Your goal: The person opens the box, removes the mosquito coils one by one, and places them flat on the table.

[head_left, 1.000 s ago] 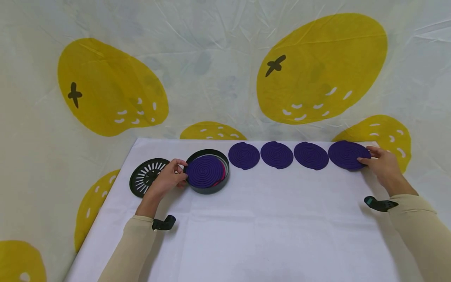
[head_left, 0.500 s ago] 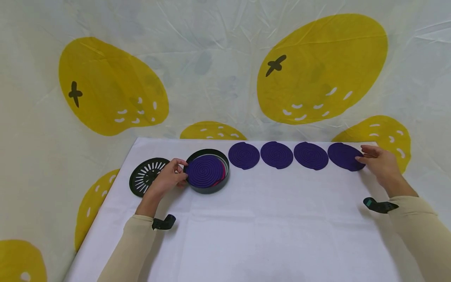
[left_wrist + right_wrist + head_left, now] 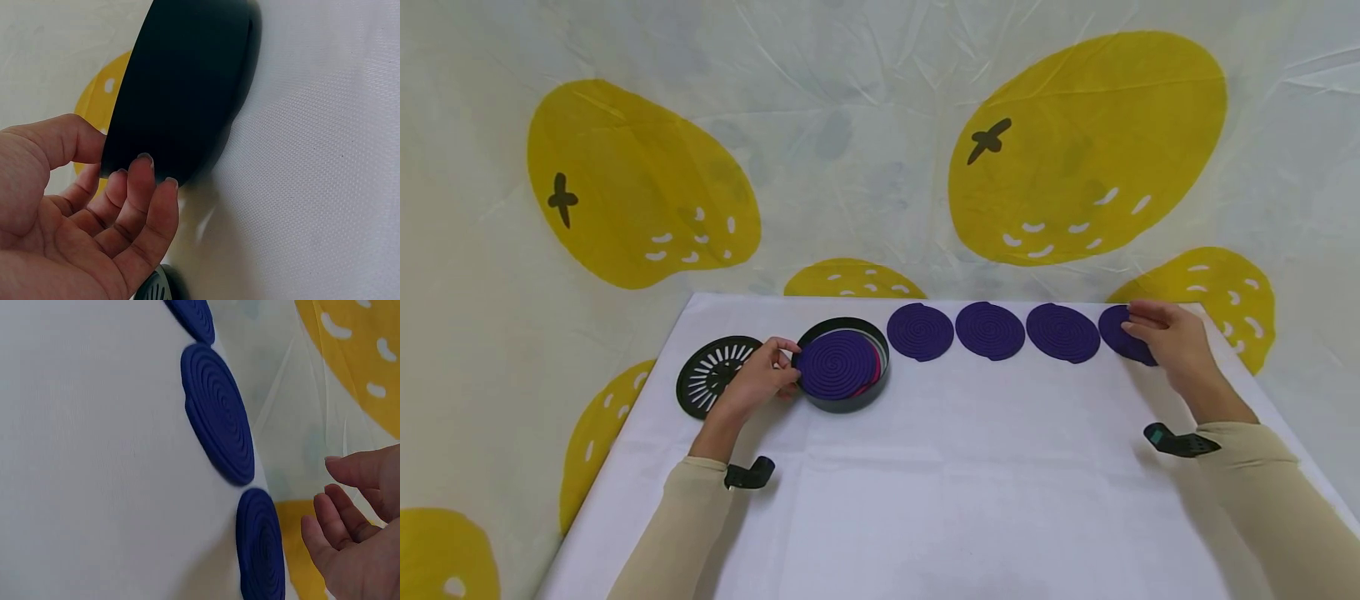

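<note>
My left hand (image 3: 758, 379) pinches the left rim of a round dark tin (image 3: 844, 406), which stands on the table. In the left wrist view, fingers curl against the tin's dark outer wall (image 3: 175, 94). A purple spiral coaster (image 3: 835, 365) lies inside, with pink and pale edges showing under it. Along the back edge, more purple spiral coasters (image 3: 989, 331) lie in a row. Over the rightmost coaster (image 3: 1116, 337) hovers my right hand (image 3: 1172, 337), partly hiding it. The right wrist view shows that hand (image 3: 356, 537) with relaxed fingers and nothing between them.
A round dark slotted lid (image 3: 700, 379) lies left of the tin, partly behind my left hand. The white-covered table (image 3: 962, 483) ends just behind the coaster row, where a hanging cloth (image 3: 865, 150) with yellow fruit print rises.
My right hand has let go of the rightmost coaster, which has settled flat on the table. That hand then shifted left above it. The left hand and tin have stayed put.
</note>
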A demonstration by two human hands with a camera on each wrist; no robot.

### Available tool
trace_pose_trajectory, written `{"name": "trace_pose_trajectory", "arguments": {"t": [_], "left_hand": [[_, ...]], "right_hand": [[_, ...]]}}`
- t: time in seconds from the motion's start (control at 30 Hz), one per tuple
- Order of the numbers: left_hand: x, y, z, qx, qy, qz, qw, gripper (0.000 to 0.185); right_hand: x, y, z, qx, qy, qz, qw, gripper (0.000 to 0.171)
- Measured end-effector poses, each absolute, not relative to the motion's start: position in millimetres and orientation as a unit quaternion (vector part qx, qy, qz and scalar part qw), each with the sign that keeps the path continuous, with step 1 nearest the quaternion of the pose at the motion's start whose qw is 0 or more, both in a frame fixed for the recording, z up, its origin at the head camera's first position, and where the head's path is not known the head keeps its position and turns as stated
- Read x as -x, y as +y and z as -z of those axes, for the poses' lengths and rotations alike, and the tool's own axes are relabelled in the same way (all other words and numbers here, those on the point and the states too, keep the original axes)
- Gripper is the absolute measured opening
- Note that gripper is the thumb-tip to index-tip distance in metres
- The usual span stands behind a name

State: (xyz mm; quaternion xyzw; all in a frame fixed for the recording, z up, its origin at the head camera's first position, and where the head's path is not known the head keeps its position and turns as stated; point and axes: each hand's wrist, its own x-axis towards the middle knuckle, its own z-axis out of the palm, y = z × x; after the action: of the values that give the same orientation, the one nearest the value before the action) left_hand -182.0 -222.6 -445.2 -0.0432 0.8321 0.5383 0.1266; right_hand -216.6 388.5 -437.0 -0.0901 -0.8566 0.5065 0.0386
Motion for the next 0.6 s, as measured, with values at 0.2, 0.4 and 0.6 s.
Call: {"name": "trace_pose_trajectory", "arguments": {"t": [0.2, 0.4, 0.6], "left_hand": [[182.8, -221.7, 444.2, 0.044, 0.832, -0.538, 0.129, 0.043], [182.9, -221.7, 444.3, 0.046, 0.834, -0.534, 0.128, 0.042], [182.7, -221.8, 443.4, 0.046, 0.832, -0.537, 0.129, 0.043]], "right_hand": [[217.1, 366.4, 431.4, 0.043, -0.795, -0.602, 0.061, 0.034], [212.7, 345.7, 426.6, 0.013, -0.789, -0.611, 0.069, 0.037], [206.5, 326.5, 420.0, -0.005, -0.82, -0.569, 0.055, 0.037]]}}
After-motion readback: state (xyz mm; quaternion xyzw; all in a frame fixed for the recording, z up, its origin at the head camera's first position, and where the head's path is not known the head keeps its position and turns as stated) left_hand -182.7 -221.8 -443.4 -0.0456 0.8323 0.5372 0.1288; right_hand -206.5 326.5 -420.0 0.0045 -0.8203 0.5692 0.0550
